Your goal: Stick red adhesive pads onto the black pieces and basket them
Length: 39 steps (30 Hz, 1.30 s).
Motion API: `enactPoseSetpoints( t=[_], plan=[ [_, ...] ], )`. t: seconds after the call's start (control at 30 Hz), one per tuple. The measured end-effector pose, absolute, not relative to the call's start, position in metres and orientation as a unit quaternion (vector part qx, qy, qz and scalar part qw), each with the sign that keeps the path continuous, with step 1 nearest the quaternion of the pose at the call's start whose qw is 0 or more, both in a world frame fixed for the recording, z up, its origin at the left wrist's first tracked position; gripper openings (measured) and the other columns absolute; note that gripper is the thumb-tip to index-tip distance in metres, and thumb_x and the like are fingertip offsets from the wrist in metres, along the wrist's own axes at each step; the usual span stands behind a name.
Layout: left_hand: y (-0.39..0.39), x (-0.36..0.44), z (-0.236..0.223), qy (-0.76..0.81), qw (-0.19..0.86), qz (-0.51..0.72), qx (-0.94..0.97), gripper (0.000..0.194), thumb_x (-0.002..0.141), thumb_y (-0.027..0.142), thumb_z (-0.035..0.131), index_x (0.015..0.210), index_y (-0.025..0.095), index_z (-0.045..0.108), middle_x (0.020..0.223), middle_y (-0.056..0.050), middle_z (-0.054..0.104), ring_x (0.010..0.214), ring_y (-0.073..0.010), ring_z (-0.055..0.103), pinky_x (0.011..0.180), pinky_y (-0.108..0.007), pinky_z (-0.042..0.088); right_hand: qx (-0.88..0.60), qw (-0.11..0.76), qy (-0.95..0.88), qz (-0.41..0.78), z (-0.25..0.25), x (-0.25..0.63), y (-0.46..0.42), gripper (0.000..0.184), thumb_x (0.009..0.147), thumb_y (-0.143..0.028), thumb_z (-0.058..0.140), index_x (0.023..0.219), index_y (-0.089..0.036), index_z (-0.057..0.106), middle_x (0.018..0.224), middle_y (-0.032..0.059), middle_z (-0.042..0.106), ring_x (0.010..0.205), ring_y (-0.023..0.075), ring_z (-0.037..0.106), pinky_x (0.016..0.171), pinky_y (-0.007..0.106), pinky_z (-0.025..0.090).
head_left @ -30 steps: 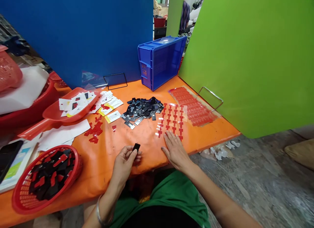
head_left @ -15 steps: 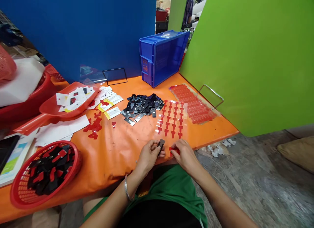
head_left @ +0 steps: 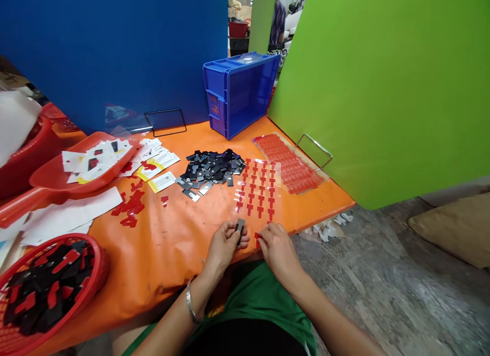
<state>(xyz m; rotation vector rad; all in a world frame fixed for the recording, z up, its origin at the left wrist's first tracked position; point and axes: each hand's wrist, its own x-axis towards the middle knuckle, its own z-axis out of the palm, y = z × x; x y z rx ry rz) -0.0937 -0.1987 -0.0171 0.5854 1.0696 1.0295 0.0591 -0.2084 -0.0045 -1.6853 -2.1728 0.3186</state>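
Observation:
My left hand (head_left: pixel 225 245) pinches a small black plate (head_left: pixel 240 227) at the near edge of the orange table (head_left: pixel 172 243). Just to its right, my right hand (head_left: pixel 276 246) is closed on a small red T-shaped sticker (head_left: pixel 258 237). Directly behind both hands lies a clear sheet with rows of red stickers (head_left: pixel 258 187). A heap of loose black plates (head_left: pixel 210 169) sits farther back at the middle of the table.
A red basket (head_left: pixel 46 289) of finished black-and-red pieces stands near left. A red scoop (head_left: pixel 76 169) with white cards, loose red stickers (head_left: pixel 128 205), a blue crate (head_left: pixel 239 90), another sticker sheet (head_left: pixel 289 162), blue and green partitions surround. A person stands far behind.
My right hand left the sticker sheet and came back to the table edge holding a red sticker. My left hand moved right with the black plate, close to the right hand.

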Motion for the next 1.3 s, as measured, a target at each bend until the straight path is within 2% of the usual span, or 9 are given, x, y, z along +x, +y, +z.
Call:
enactPoseSetpoints(
  t=[0.23,0.4,0.47,0.57,0.67,0.87,1.3],
  plan=[
    [-0.198,-0.094,-0.02,0.495,0.692,0.453,0.265,0.037,0.067,0.036,0.072,0.085,0.014,0.049,0.08,-0.007,0.068,0.068,-0.0159,0.067,0.066,-0.031,0.055,-0.599,0.253,-0.726,0.225,0.001,0.064,-0.198,0.016,0.069,-0.004,0.053,0.064,-0.019,0.052,0.071,0.0023,0.055,0.072,0.0175,0.051,0.068,0.03,0.042],
    [-0.197,-0.093,-0.016,0.499,0.696,0.448,0.258,0.033,0.067,0.031,0.072,0.085,0.013,0.051,0.078,-0.007,0.068,0.063,-0.0145,0.066,0.064,-0.029,0.055,-0.575,0.328,-0.617,0.425,0.007,0.082,-0.193,0.006,0.073,-0.021,0.055,0.067,-0.019,0.054,0.066,-0.0003,0.055,0.062,0.0142,0.052,0.059,0.027,0.042],
    [-0.197,-0.094,-0.013,0.489,0.702,0.451,0.254,0.032,0.067,0.03,0.072,0.083,0.012,0.052,0.076,-0.006,0.067,0.061,-0.0134,0.065,0.063,-0.028,0.055,-0.574,0.372,-0.552,0.476,0.008,0.088,-0.191,0.012,0.072,-0.029,0.059,0.069,-0.018,0.055,0.065,-0.0013,0.055,0.06,0.013,0.052,0.058,0.026,0.042],
    [-0.197,-0.098,-0.01,0.474,0.721,0.442,0.245,0.029,0.066,0.026,0.073,0.084,0.01,0.056,0.078,-0.008,0.068,0.064,-0.0134,0.066,0.068,-0.028,0.055,-0.581,0.42,-0.491,0.495,0.01,0.085,-0.19,0.022,0.065,-0.035,0.068,0.069,-0.018,0.056,0.064,-0.0011,0.056,0.059,0.0124,0.052,0.057,0.025,0.042],
    [-0.197,-0.104,-0.009,0.459,0.744,0.429,0.226,0.03,0.065,0.018,0.074,0.089,0.009,0.059,0.086,-0.011,0.069,0.072,-0.0158,0.067,0.075,-0.03,0.054,-0.564,0.427,-0.475,0.524,0.009,0.065,-0.192,0.025,0.061,-0.036,0.072,0.068,-0.018,0.056,0.063,-0.0007,0.058,0.058,0.0124,0.053,0.055,0.025,0.043],
    [-0.197,-0.107,-0.009,0.449,0.757,0.426,0.207,0.023,0.066,0.006,0.067,0.088,0.009,0.06,0.085,-0.009,0.07,0.073,-0.0156,0.068,0.073,-0.026,0.055,-0.541,0.441,-0.471,0.539,-0.004,0.03,-0.195,0.025,0.066,-0.037,0.07,0.071,-0.02,0.054,0.064,-0.0006,0.06,0.059,0.015,0.06,0.056,0.027,0.048],
    [-0.196,-0.108,-0.004,0.457,0.757,0.413,0.218,0.018,0.074,-0.002,0.055,0.089,0.007,0.058,0.084,-0.01,0.069,0.071,-0.0148,0.068,0.07,-0.024,0.055,-0.539,0.446,-0.462,0.546,-0.012,0.027,-0.191,0.029,0.066,-0.043,0.072,0.073,-0.02,0.054,0.062,-0.0027,0.059,0.055,0.0145,0.062,0.052,0.026,0.052]
  ],
)
